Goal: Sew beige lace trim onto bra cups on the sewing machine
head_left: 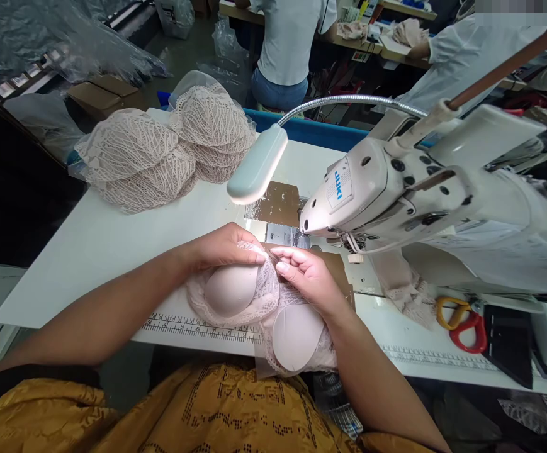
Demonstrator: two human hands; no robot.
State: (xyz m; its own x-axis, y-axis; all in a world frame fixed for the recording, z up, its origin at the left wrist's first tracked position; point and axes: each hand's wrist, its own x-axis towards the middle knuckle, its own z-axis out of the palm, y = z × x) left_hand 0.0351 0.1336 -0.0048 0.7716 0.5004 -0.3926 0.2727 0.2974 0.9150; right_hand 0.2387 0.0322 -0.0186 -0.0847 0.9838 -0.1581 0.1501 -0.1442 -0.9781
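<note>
A pale pink lace bra with two padded cups lies at the table's front edge. My left hand is closed on the lace at the top of the left cup. My right hand pinches the lace band between the cups, fingers curled together. Both hands sit just in front of the white sewing machine, close to its needle plate. The right cup hangs partly over the table edge toward my lap.
A stack of finished lace bras sits at the back left of the white table. A gooseneck lamp hangs over the work. Red and yellow scissors lie at the right. Other people work at tables behind.
</note>
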